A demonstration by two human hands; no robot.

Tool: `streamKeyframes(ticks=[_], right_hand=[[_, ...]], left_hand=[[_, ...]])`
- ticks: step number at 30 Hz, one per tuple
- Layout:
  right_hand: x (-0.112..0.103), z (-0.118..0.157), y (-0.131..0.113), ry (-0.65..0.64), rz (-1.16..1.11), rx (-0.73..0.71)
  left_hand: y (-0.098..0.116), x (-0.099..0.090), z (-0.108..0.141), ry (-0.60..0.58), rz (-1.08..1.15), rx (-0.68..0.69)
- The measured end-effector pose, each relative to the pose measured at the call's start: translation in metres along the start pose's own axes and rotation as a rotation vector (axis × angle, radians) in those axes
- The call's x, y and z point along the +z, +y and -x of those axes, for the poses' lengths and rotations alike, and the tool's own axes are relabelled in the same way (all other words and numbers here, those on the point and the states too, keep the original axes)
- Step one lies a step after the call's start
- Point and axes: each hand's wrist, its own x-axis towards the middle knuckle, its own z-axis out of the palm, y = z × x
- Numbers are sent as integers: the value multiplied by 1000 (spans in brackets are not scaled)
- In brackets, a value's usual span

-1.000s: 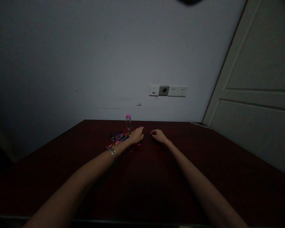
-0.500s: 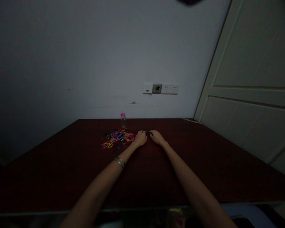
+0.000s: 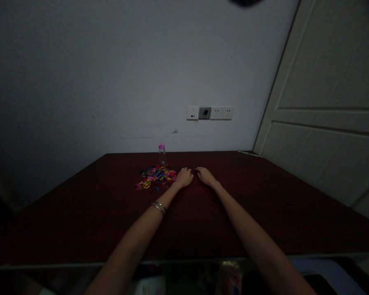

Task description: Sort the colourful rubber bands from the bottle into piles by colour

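Note:
My left hand (image 3: 184,177) rests palm down on the dark red-brown table (image 3: 199,229), its fingers stretched forward. It lies just right of a pile of small, bright bands (image 3: 158,175) in pink, yellow, blue, red and black, which look like elastic hair ties. To the right, a small gap away, my right hand (image 3: 204,175) also lies palm down, fingers pointing inward and left. Nothing shows in either hand; the undersides are hidden. Behind the pile stands a small clear bottle (image 3: 162,157) with a pink top.
A pale wall (image 3: 141,82) with power sockets (image 3: 221,113) rises behind the table. A white panelled door (image 3: 326,123) borders the right side. Below the table's front edge, several dim objects are hard to make out. Lighting is low.
The whole view has shifted slightly, with the scene sitting a little further right and higher. Both hands keep their places on the table beside the pile.

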Motion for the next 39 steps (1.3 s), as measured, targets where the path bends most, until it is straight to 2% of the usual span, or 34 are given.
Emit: streamKeyframes(ticks=[10,28,39], right_hand=[[1,-1,-1,-5,21,12],[3,-2,2,-3,6,-6],[6,-2,-4,42,-52,-10]], left_hand=[[0,0,0,12,-74,18],[-1,1,0,22,-56,27],[-1,-2,2,64,45,64]])
